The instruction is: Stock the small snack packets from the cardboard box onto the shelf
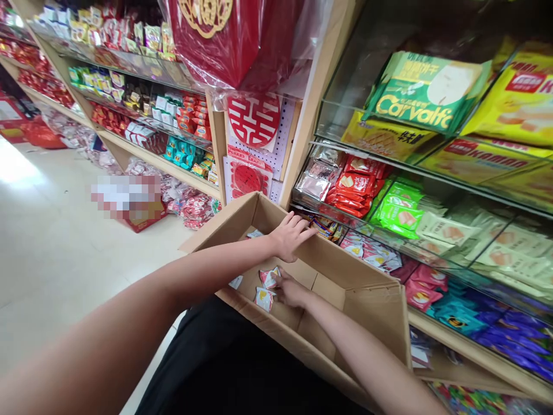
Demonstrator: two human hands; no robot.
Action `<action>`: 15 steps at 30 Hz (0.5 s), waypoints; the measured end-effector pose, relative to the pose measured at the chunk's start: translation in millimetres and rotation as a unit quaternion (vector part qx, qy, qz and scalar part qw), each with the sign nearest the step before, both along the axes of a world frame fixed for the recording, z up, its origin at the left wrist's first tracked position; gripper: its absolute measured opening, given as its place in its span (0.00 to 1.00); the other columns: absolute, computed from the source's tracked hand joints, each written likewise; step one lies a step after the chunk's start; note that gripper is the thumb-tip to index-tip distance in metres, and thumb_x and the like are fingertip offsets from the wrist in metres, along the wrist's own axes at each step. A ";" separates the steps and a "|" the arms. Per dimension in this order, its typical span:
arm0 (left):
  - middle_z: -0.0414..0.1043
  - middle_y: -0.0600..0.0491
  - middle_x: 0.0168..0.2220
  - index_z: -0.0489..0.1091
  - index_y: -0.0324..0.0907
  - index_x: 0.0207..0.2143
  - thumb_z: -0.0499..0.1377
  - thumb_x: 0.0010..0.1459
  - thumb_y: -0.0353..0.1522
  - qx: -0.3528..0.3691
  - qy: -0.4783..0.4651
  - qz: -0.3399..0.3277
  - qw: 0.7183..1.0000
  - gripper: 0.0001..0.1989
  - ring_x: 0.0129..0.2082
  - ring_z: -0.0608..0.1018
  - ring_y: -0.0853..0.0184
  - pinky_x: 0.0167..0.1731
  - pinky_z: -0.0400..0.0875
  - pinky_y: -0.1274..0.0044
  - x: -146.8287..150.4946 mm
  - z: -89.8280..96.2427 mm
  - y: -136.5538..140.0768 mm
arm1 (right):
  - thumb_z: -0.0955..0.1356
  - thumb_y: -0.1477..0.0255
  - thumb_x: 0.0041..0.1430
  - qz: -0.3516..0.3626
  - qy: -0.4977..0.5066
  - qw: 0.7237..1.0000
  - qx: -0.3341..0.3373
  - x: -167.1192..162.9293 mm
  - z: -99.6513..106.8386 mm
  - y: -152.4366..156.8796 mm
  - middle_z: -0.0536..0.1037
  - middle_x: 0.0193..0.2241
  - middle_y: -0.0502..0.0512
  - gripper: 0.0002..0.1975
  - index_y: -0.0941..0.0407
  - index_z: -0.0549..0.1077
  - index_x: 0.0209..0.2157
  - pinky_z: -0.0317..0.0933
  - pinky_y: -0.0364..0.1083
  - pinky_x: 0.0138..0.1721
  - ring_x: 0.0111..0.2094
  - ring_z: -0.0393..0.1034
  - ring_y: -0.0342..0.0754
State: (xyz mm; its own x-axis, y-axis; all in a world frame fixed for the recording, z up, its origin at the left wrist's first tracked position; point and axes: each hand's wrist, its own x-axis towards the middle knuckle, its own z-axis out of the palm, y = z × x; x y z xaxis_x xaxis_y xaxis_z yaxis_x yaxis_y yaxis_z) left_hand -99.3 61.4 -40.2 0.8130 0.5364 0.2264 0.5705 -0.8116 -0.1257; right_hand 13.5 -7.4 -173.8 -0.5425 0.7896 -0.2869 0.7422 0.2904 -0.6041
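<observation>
A cardboard box rests tilted against my lap and the shelf front. My left hand lies over its far rim, fingers spread and holding nothing. Down inside the box, my right hand has its fingers closed on a small pink and white wrapped snack packet. Just below that one lies a second white packet with a yellow mark. Other small packets show partly at the left end of the box, half hidden by my left forearm.
Glass-fronted shelves of bagged snacks rise at the right. A red gift bag in clear plastic hangs above the box. More candy shelves run off to the left, with a red carton and bagged goods on the floor.
</observation>
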 end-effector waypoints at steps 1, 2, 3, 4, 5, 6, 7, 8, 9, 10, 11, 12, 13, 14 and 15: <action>0.54 0.41 0.52 0.48 0.39 0.58 0.62 0.34 0.41 -0.001 -0.005 -0.003 1.000 0.48 0.51 0.56 0.50 0.53 0.37 0.57 -0.2 -0.5 -0.4 | 0.70 0.78 0.40 -0.005 0.004 1.000 -0.003 -5.6 -3.1 -3.3 0.51 0.58 0.63 0.35 0.58 0.60 0.53 0.47 0.51 0.55 0.58 0.44 0.58; 0.54 0.41 0.52 0.49 0.39 0.58 0.62 0.34 0.41 -0.001 -0.010 -0.004 1.000 0.48 0.51 0.56 0.50 0.53 0.38 0.57 -0.3 -0.9 -0.7 | 0.69 0.79 0.41 -0.013 0.009 1.000 -0.002 -10.1 -5.0 -7.3 0.52 0.58 0.62 0.31 0.57 0.63 0.51 0.48 0.51 0.54 0.58 0.46 0.58; 0.54 0.41 0.52 0.49 0.39 0.57 0.62 0.34 0.41 -0.001 -0.013 -0.004 1.000 0.47 0.51 0.56 0.50 0.53 0.38 0.57 -0.2 -1.4 -1.0 | 0.67 0.80 0.42 -0.023 0.015 1.000 0.001 -13.3 -6.1 -11.1 0.52 0.58 0.60 0.27 0.57 0.65 0.48 0.49 0.52 0.53 0.57 0.48 0.58; 0.54 0.41 0.52 0.50 0.39 0.57 0.62 0.34 0.41 -0.001 -0.017 -0.002 1.000 0.46 0.50 0.56 0.51 0.53 0.38 0.57 0.1 -1.8 -1.1 | 0.66 0.81 0.42 -0.033 0.022 0.999 0.004 -15.5 -6.6 -14.2 0.52 0.58 0.59 0.24 0.56 0.66 0.45 0.49 0.52 0.52 0.56 0.49 0.57; 0.55 0.41 0.51 0.51 0.39 0.57 0.62 0.34 0.41 0.000 -0.020 0.000 1.000 0.46 0.50 0.57 0.51 0.53 0.38 0.57 0.6 -2.1 -1.1 | 0.66 0.82 0.42 -0.044 0.030 0.999 0.005 -17.0 -7.0 -15.9 0.53 0.57 0.58 0.22 0.56 0.67 0.43 0.50 0.51 0.52 0.56 0.49 0.57; 0.55 0.41 0.51 0.51 0.38 0.56 0.61 0.34 0.41 0.001 -0.023 0.002 1.000 0.45 0.50 0.57 0.51 0.53 0.38 0.57 1.3 -2.5 -1.0 | 0.66 0.82 0.41 -0.057 0.038 0.998 0.005 -18.0 -7.6 -16.2 0.55 0.56 0.57 0.20 0.56 0.68 0.40 0.51 0.50 0.51 0.55 0.51 0.56; 0.55 0.41 0.51 0.51 0.38 0.56 0.61 0.34 0.41 0.002 -0.025 0.004 1.000 0.45 0.50 0.57 0.51 0.53 0.38 0.57 2.0 -2.8 -0.9 | 0.66 0.83 0.40 -0.073 0.047 0.996 0.004 -18.7 -8.5 -15.0 0.57 0.54 0.56 0.20 0.56 0.68 0.39 0.51 0.48 0.50 0.54 0.53 0.54; 0.55 0.41 0.50 0.52 0.38 0.56 0.61 0.34 0.42 0.002 -0.028 0.005 1.000 0.45 0.49 0.57 0.51 0.53 0.37 0.56 2.6 -3.0 -0.7 | 0.66 0.82 0.40 -0.094 0.055 0.994 0.003 -19.4 -9.9 -12.8 0.59 0.53 0.56 0.19 0.56 0.68 0.38 0.52 0.47 0.49 0.52 0.55 0.52; 0.55 0.41 0.50 0.52 0.38 0.56 0.61 0.34 0.42 0.003 -0.029 0.007 1.000 0.45 0.49 0.57 0.51 0.53 0.37 0.56 3.0 -3.2 -0.4 | 0.66 0.82 0.42 -0.119 0.063 0.991 0.001 -20.0 -11.9 -9.9 0.61 0.51 0.57 0.20 0.56 0.67 0.40 0.53 0.46 0.47 0.50 0.57 0.51; 0.56 0.41 0.50 0.52 0.38 0.56 0.61 0.35 0.42 0.003 -0.030 0.008 1.000 0.45 0.49 0.57 0.51 0.53 0.37 0.56 3.3 -3.2 -0.1 | 0.65 0.81 0.43 -0.148 0.068 0.987 -0.003 -20.5 -14.4 -7.0 0.63 0.49 0.58 0.20 0.56 0.65 0.42 0.55 0.46 0.46 0.48 0.59 0.49; 0.56 0.41 0.50 0.52 0.38 0.55 0.61 0.35 0.42 0.002 -0.031 0.009 0.999 0.44 0.49 0.57 0.51 0.53 0.37 0.56 3.3 -3.1 0.2 | 0.65 0.79 0.44 -0.178 0.071 0.981 -0.011 -21.0 -17.2 -4.6 0.65 0.46 0.59 0.21 0.57 0.64 0.44 0.56 0.45 0.43 0.45 0.61 0.49; 0.56 0.42 0.49 0.52 0.39 0.55 0.61 0.35 0.42 0.000 -0.031 0.011 0.999 0.44 0.49 0.57 0.51 0.53 0.37 0.56 3.1 -2.8 0.5 | 0.66 0.78 0.45 -0.204 0.073 0.976 -0.022 -21.3 -20.3 -3.1 0.68 0.42 0.59 0.21 0.58 0.63 0.44 0.58 0.45 0.40 0.41 0.63 0.49; 0.56 0.42 0.49 0.52 0.39 0.55 0.61 0.35 0.42 -0.002 -0.031 0.011 0.999 0.44 0.49 0.58 0.51 0.53 0.37 0.56 2.9 -2.2 0.8 | 0.67 0.77 0.44 -0.225 0.076 0.971 -0.037 -21.4 -23.3 -2.7 0.69 0.37 0.57 0.20 0.59 0.64 0.43 0.58 0.45 0.36 0.37 0.64 0.48; 0.57 0.43 0.49 0.53 0.39 0.55 0.61 0.36 0.42 -0.006 -0.032 0.012 0.999 0.43 0.49 0.58 0.52 0.54 0.38 0.57 2.6 -1.3 1.0 | 0.67 0.77 0.43 -0.238 0.081 0.966 -0.054 -21.4 -26.1 -3.7 0.70 0.32 0.55 0.18 0.59 0.65 0.39 0.58 0.44 0.33 0.33 0.65 0.47; 0.58 0.43 0.48 0.53 0.40 0.55 0.61 0.37 0.41 -0.012 -0.033 0.013 0.999 0.41 0.49 0.58 0.53 0.54 0.39 0.57 2.5 -0.1 1.3 | 0.68 0.77 0.42 -0.244 0.090 0.963 -0.070 -21.5 -28.4 -6.0 0.70 0.27 0.51 0.14 0.59 0.66 0.34 0.57 0.43 0.29 0.29 0.64 0.45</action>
